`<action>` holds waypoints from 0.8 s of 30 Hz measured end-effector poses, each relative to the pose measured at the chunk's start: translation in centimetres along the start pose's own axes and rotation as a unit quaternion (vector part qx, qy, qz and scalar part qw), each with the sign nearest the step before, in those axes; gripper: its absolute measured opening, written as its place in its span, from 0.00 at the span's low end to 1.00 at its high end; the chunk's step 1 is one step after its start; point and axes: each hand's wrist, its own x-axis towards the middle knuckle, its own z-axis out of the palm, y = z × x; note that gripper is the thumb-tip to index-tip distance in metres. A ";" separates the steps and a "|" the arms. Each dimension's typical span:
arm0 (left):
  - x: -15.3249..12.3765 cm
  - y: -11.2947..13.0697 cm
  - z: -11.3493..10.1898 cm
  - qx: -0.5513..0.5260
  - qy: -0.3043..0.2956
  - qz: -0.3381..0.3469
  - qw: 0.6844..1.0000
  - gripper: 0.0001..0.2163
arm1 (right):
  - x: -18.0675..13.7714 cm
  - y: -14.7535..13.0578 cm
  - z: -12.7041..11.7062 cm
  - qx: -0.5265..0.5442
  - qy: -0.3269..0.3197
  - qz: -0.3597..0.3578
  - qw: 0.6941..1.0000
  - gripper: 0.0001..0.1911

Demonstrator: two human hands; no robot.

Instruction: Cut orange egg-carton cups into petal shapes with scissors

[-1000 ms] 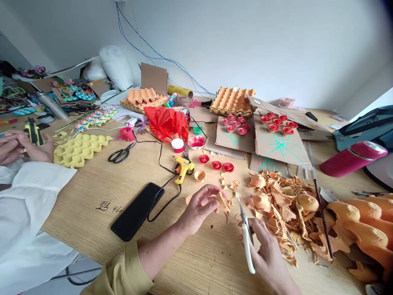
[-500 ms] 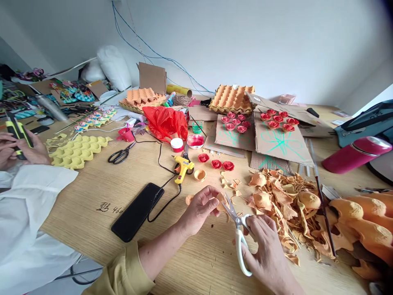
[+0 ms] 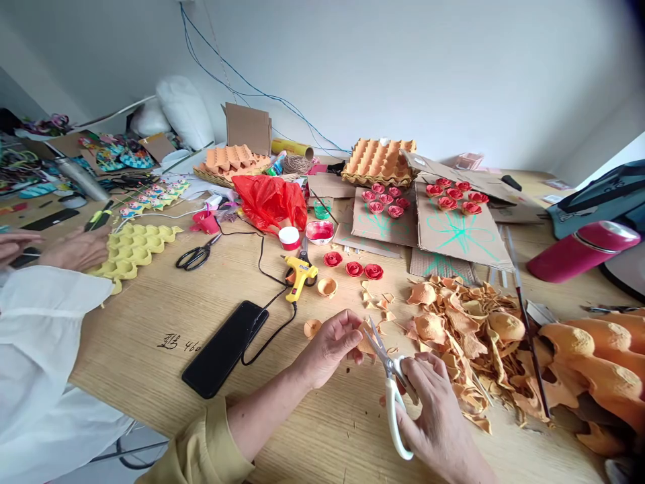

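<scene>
Between the thumb and fingers of my left hand is a small piece of orange egg carton. My right hand grips white-handled scissors, their blades parted a little and reaching to the carton piece. Left of my left hand an orange carton cup lies on the table, and another cup stands farther back. Three red paper-pulp roses sit in a row beyond. Right of the scissors spreads a pile of orange carton scraps.
A yellow glue gun with its cord and a black phone lie left of my hands. Orange egg cartons and a red flask are at the right. On the left, a co-worker's hand is by a yellow egg tray.
My hands stay nearly in place, the carton piece shifting slightly at the scissors. The co-worker's hands have moved right, toward the yellow tray, and the green-and-black tool is no longer held up.
</scene>
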 end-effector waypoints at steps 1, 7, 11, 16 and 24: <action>0.0 0.1 0.0 0.003 0.002 0.007 1.000 0.23 | -0.1 0.0 0.0 0.002 -0.002 0.001 1.000 0.13; -0.2 0.5 0.1 0.008 0.001 0.017 1.000 0.22 | -0.3 0.0 -0.2 0.015 -0.009 -0.001 1.000 0.13; -0.2 0.5 0.1 0.005 0.005 0.031 0.999 0.21 | -0.5 0.1 -0.1 0.023 -0.015 0.000 1.000 0.14; -0.1 0.3 -0.3 0.006 -0.018 0.063 0.998 0.20 | -0.6 0.2 0.1 0.037 -0.018 -0.002 0.999 0.13; 0.0 0.4 -0.7 -0.033 -0.051 0.059 0.996 0.18 | -0.4 0.1 0.2 0.081 0.032 0.040 0.995 0.11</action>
